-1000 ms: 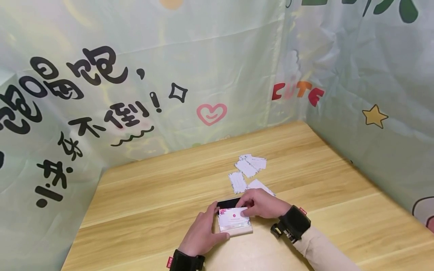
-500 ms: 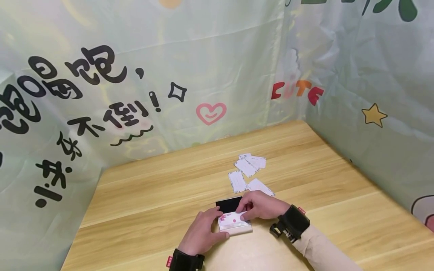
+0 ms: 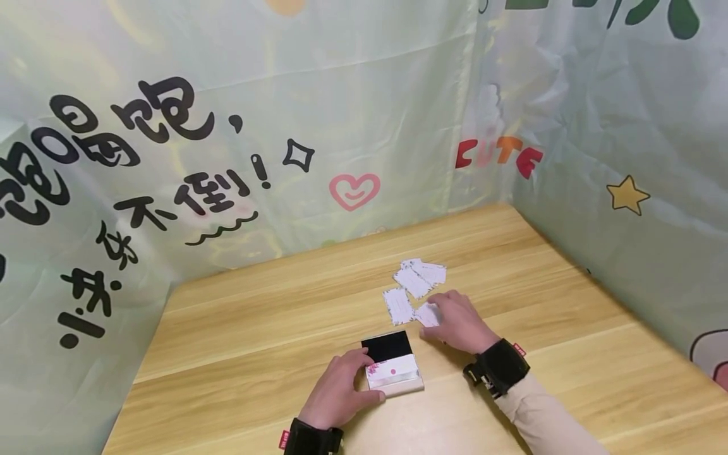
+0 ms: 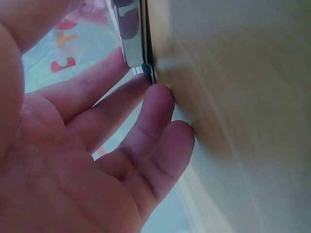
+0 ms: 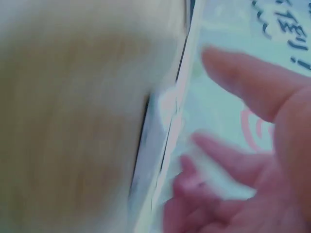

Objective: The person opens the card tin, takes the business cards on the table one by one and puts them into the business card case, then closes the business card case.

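An unfolded business card case (image 3: pixel 404 383), black inside its far half, lies on the table. Within its near half sits a white card (image 3: pixel 400 365) with pink flowers and a pink dot. My left hand (image 3: pixel 337 388) holds the case by its left side, thumb at the front edge and fingertips along the side. In the left wrist view, the fingers meet the metal edge of the case (image 4: pixel 130 36). My right hand (image 3: pixel 462 323), fingers spread and holding nothing, hovers over a loose card (image 3: pixel 426 315), partly hiding it. The right wrist view shows this card (image 5: pixel 153 131) blurred beside the fingers.
Beyond the case lies a single white card (image 3: pixel 398 306) with a leafy border. Farther back, several similar cards (image 3: pixel 413 282) overlap in a loose pile. Printed cloth walls (image 3: pixel 364 114) border the wooden table (image 3: pixel 256 328) at the back and sides.
My right hand has let go of the flowered card, which now sits lower in the case, and has moved away to the loose card behind. My left hand stays on the case.
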`<action>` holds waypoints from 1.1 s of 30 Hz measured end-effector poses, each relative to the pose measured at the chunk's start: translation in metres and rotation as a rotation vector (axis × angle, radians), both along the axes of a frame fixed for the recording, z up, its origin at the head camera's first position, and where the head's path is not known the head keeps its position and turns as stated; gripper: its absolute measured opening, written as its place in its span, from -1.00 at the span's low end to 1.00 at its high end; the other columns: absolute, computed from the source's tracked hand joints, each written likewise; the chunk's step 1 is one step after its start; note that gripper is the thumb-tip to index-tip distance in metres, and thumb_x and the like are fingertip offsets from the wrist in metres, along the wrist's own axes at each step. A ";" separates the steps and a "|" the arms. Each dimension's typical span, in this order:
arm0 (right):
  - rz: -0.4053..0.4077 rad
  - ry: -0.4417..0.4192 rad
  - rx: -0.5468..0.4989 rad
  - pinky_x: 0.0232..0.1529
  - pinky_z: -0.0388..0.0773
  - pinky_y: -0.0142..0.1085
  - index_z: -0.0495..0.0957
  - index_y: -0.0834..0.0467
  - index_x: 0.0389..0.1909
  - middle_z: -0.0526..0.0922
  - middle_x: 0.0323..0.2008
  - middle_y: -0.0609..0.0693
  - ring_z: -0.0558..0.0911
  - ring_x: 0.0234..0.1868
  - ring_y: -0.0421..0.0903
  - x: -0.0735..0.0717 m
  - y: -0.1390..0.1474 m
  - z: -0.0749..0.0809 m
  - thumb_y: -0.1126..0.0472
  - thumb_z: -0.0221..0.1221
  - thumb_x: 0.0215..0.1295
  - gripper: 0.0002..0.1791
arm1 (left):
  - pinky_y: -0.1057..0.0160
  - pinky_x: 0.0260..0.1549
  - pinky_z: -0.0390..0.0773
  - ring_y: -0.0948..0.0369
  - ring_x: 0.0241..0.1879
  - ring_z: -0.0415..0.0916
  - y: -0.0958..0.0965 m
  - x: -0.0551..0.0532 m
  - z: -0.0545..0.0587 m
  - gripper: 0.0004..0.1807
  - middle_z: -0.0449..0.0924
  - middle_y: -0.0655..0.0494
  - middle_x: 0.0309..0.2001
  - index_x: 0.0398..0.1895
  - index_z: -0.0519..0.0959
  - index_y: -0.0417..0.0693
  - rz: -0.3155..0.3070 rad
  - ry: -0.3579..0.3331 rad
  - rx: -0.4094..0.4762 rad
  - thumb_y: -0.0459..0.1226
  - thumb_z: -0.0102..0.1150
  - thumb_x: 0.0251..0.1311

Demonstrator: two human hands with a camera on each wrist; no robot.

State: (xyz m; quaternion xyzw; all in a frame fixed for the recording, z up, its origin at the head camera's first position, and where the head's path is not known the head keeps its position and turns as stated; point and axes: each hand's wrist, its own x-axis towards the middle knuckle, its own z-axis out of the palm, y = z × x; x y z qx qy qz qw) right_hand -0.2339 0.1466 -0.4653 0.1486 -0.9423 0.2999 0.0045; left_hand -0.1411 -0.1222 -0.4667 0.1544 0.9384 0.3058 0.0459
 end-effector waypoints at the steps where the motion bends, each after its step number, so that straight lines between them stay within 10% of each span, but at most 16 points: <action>1: -0.040 -0.006 0.048 -0.03 0.36 -0.04 0.49 0.26 0.10 0.48 -0.05 0.14 0.39 -0.03 0.08 0.000 0.003 0.000 -0.12 0.42 -0.10 -0.22 | -0.07 0.30 0.10 0.02 0.26 0.30 0.000 0.000 0.000 -0.49 0.41 0.09 0.28 -0.05 0.55 0.11 0.000 0.000 0.002 0.07 0.38 -0.07; 7: -0.106 -0.052 0.126 -0.12 0.35 -0.07 0.53 0.28 -0.06 0.47 -0.21 0.10 0.39 -0.14 0.09 -0.003 0.008 0.002 -0.13 0.47 -0.19 -0.27 | -0.06 0.32 0.07 0.01 0.27 0.28 0.000 0.000 0.000 -0.45 0.40 0.09 0.28 -0.01 0.54 0.08 0.006 -0.001 0.010 0.07 0.38 -0.08; 16: -0.124 -0.163 -0.028 -0.24 0.41 -0.17 0.40 0.20 0.00 0.55 -0.16 0.09 0.45 -0.23 -0.02 -0.004 0.007 0.004 0.02 0.46 -0.08 -0.34 | -0.05 0.30 0.12 0.03 0.27 0.29 0.001 0.001 0.000 -0.21 0.39 0.06 0.27 0.25 0.42 0.00 0.028 -0.016 -0.008 0.09 0.38 -0.08; 23: -0.109 -0.073 -0.065 -0.16 0.45 -0.08 0.36 0.20 0.10 0.59 -0.06 0.23 0.51 -0.18 0.02 -0.004 0.009 0.003 0.05 0.32 0.14 -0.42 | -0.06 0.24 0.23 0.01 0.29 0.26 0.001 0.002 0.000 -0.25 0.37 0.06 0.30 0.22 0.44 -0.01 0.010 -0.007 -0.012 0.10 0.35 -0.05; 33: -0.013 -0.007 -0.150 -0.41 0.37 -0.22 0.37 0.17 0.15 0.45 -0.48 -0.02 0.40 -0.47 -0.11 -0.006 0.006 0.001 0.21 0.04 0.40 -0.66 | -0.07 0.26 0.20 -0.01 0.30 0.25 0.000 0.002 0.000 -0.15 0.34 0.02 0.33 0.31 0.37 -0.03 0.017 -0.013 -0.013 0.11 0.36 -0.07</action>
